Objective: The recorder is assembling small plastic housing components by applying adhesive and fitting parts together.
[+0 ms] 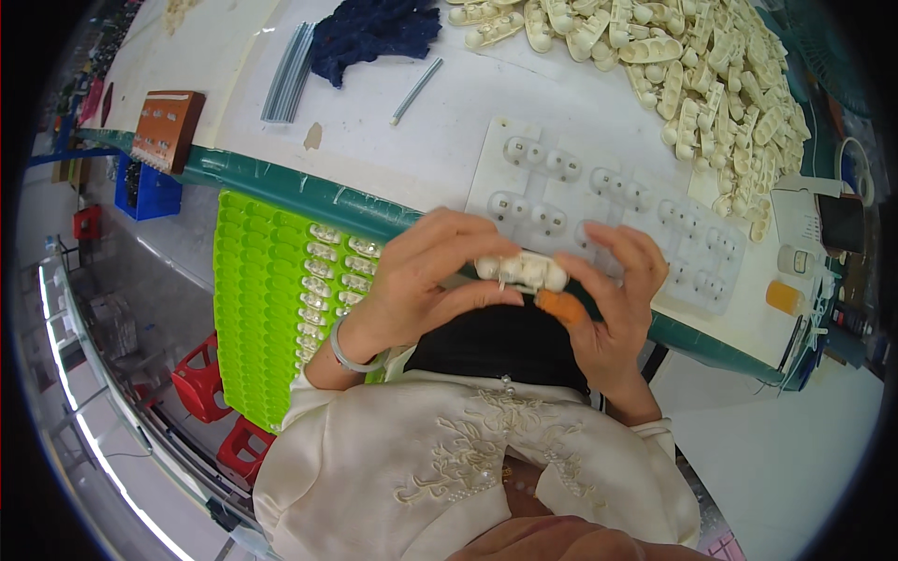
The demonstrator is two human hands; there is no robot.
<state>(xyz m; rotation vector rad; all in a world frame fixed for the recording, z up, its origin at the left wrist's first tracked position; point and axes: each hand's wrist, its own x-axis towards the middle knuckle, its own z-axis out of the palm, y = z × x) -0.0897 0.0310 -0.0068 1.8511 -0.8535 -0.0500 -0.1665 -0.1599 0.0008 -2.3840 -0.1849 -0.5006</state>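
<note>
Between my two hands, just in front of the table edge, is a cream plastic casing (524, 269) with rounded lobes. My left hand (426, 266) pinches its left end between thumb and fingers. On the other end, my right hand (613, 294) closes with thumb and forefinger, its remaining fingers raised. An orange cover (559, 307) wraps my right thumb. Beyond my hands lies a white board (599, 220) bearing rows of rounded pieces with small dark openings. A large heap of similar cream casings (697, 79) covers the far right of the table.
To my left, a bright green moulded tray (257, 299) holds rows of pale casings. The green table edge (309, 192) runs before me. A navy cloth (374, 37), grey rods (288, 75) and a brown block (168, 129) lie on the far left. Red stools (199, 379) stand below.
</note>
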